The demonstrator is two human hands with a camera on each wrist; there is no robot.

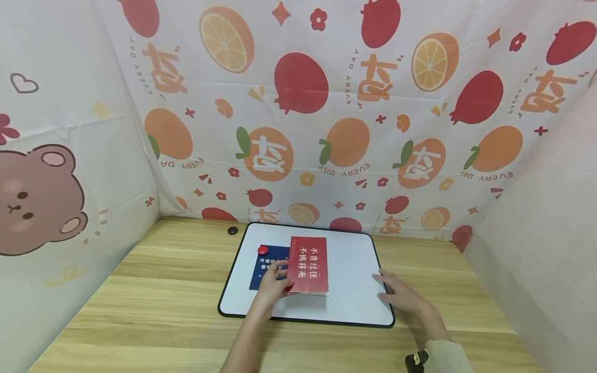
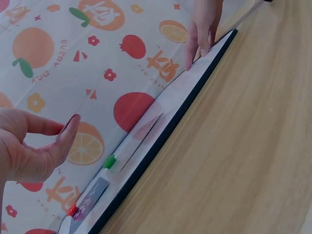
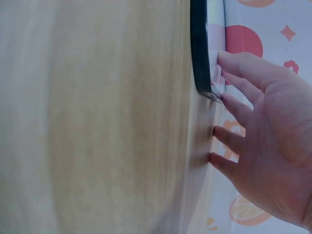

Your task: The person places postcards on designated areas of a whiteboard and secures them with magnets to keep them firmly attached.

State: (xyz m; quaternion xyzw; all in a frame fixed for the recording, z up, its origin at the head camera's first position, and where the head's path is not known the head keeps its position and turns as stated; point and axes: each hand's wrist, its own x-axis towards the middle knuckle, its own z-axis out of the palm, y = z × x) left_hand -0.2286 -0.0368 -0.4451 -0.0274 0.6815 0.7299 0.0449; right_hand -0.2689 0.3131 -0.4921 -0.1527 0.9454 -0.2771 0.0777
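My left hand (image 1: pixel 272 285) is over the whiteboard (image 1: pixel 356 274), at the left edge of a red card (image 1: pixel 308 264) with white lettering. In the left wrist view the thumb and fingers of this hand (image 2: pixel 31 146) stand apart, with nothing between them. A green magnet (image 2: pixel 110 162) sits at the near end of the red card. To the left lies a dark blue card (image 1: pixel 258 277), partly hidden by my hand, with a red magnet (image 1: pixel 263 250) on it. My right hand (image 1: pixel 403 292) rests at the board's right edge, fingertips spread along the black rim (image 3: pixel 200 53).
A small round black piece (image 1: pixel 232 230) lies on the wooden table (image 1: pixel 154 290) past the board's upper left corner. Fruit-printed cloth (image 1: pixel 298 129) hangs close behind the board. Pale walls stand on both sides, the left one (image 1: pixel 102 181) printed with a bear.
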